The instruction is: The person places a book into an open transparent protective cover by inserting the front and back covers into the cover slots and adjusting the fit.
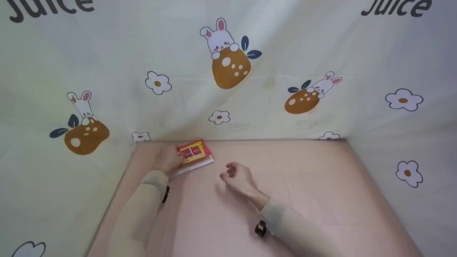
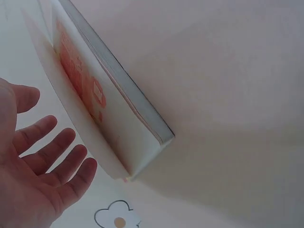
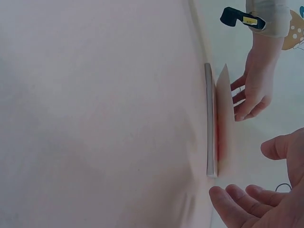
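Observation:
A thick book with a red and yellow cover lies at the table's back left. Its cover stands partly lifted, and the left wrist view shows red print on the page inside. My left hand is at the outer side of the raised cover, with relaxed, slightly bent fingers. Whether the fingertips touch the cover I cannot tell. To the right of the book, my right hand hovers with loosely bent fingers, apart from it. In the right wrist view that hand holds nothing.
A pink cloth-covered table stretches to the right and in front. Pale curtains printed with rabbits and flowers rise behind and at both sides, close behind the book. A small black device sits on each wrist.

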{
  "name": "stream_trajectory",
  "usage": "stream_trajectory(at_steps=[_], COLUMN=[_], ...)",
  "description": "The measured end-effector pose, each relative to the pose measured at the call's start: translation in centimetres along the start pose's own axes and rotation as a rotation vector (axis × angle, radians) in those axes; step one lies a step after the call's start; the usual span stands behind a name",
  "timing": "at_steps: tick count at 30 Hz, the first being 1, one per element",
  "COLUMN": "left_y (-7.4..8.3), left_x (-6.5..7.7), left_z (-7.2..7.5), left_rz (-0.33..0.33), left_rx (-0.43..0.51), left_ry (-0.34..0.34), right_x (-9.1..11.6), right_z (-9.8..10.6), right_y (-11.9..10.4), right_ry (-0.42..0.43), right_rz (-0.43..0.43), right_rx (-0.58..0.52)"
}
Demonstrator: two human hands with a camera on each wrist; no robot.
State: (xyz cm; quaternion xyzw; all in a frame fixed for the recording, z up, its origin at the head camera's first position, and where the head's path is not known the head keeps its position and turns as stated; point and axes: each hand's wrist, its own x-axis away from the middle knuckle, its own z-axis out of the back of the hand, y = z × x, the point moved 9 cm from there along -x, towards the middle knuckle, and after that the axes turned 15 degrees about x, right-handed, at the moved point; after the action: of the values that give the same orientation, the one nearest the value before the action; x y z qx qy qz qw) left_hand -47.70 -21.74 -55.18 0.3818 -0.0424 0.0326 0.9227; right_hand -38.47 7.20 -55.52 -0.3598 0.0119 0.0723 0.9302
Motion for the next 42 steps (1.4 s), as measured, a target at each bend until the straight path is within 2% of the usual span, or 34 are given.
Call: stream_trajectory(at_steps=[1, 7, 8, 12, 19, 25, 29, 36, 39, 42], left_y=[-0.1, 0.7, 0.8, 1.0, 0.1, -1.9, -2.8, -0.2, -0.3, 0.1], left_x=[0.1, 1.1, 1.2, 1.3, -0.2, -1.5, -2.4, 0.9, 0.2, 0.2], left_z=[0.1, 0.7, 0.7, 0.7, 0.6, 0.3, -0.2, 0.9, 0.7, 0.8], left_rz=[0.008, 0.027, 0.034, 0.046, 0.019, 0.12, 0.142, 0.113, 0.096, 0.072], left_rx=[0.014, 0.101, 0.104, 0.069, -0.071, -0.056, -0.082, -0.062, -0.078, -0.106], left_ry=[-0.004, -0.002, 0.004, 0.01, -0.013, -0.091, -0.133, -0.133, -0.131, -0.126], right_x=[-0.5, -0.8, -0.4, -0.6, -0.6, -0.6, -0.6, -0.5, -0.5, -0.5], right_z=[-0.5, -0.5, -0.1, -0.3, -1.0, -1.6, -1.8, -2.3, -2.5, -2.7], right_y=[0.8, 1.0, 0.2, 0.1, -0.5, -1.0, -1.0, -0.6, -0.5, -0.5], right_ry=[0.015, 0.022, 0.008, 0.008, -0.008, -0.027, -0.023, -0.043, -0.051, -0.054], right_rz=[0.023, -0.022, -0.057, -0.062, -0.082, -0.082, -0.072, -0.116, -0.132, -0.139], right_rx=[-0.006, 0.002, 0.005, -0.005, -0.022, -0.036, -0.046, -0.07, -0.09, -0.098])
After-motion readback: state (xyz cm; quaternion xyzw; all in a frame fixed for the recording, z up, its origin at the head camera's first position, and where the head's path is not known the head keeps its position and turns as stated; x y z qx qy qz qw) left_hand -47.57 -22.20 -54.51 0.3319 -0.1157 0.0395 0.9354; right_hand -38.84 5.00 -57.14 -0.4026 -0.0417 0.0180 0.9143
